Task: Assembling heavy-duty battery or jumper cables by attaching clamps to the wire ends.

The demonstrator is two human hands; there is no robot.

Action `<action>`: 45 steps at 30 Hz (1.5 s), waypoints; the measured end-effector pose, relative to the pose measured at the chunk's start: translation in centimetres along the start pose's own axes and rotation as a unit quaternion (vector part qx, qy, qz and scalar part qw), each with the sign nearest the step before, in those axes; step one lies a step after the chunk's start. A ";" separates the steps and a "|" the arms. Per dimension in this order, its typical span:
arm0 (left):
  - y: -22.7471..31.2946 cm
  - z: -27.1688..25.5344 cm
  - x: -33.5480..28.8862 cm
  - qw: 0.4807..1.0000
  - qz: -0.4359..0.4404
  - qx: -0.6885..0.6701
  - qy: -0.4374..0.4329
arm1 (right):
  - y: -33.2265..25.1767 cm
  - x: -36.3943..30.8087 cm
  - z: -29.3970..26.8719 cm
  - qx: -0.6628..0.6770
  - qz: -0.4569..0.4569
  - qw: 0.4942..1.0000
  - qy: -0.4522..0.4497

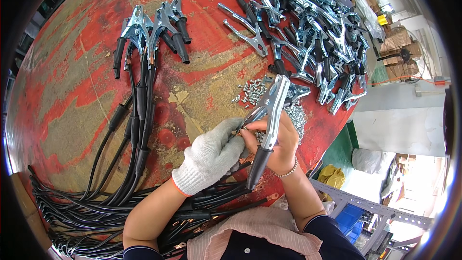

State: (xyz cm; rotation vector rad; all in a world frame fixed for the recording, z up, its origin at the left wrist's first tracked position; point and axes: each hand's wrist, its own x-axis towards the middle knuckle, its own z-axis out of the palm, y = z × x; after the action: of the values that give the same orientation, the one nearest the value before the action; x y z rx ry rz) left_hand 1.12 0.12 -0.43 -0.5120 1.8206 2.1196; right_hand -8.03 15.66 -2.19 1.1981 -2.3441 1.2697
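Above the near part of the table, my hands meet at a silver battery clamp (pixel 275 113) with a black handle sleeve. My left hand (pixel 209 149), in a white knit glove with an orange cuff edge, is closed around the clamp's end, where a bit of copper shows between the fingers. My bare right hand (pixel 281 142), wearing a beaded bracelet, has thumb and fingertips pinched at that same spot; what they hold is too small to make out. The clamp's sleeved handle crosses in front of the right palm. Small silver screws (pixel 252 91) lie scattered just beyond my hands.
A large heap of loose clamps (pixel 313 29) covers the far right of the table. Clamps joined to black cables (pixel 139 33) lie at far left. A thick bundle of black cables (pixel 96 197) with copper lugs runs along the near edge. Past the right edge stands a perforated metal rack (pixel 370 204).
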 end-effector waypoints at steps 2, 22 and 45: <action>-0.2 0.0 0.0 1.000 0.009 -0.005 0.001 | -0.2 0.2 0.0 -0.002 0.008 1.000 -0.002; 0.3 0.0 -0.2 1.000 0.012 -0.010 0.011 | -0.1 0.3 0.1 0.024 0.000 1.000 0.004; 0.0 -0.2 -0.1 1.000 0.008 -0.019 -0.003 | -0.2 0.6 -0.1 -0.012 -0.041 0.999 -0.005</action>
State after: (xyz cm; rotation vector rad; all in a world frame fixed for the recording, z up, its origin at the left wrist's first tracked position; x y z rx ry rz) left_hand 1.23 -0.06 -0.46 -0.5013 1.7904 2.1675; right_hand -8.33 15.38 -1.66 1.2821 -2.2858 1.2093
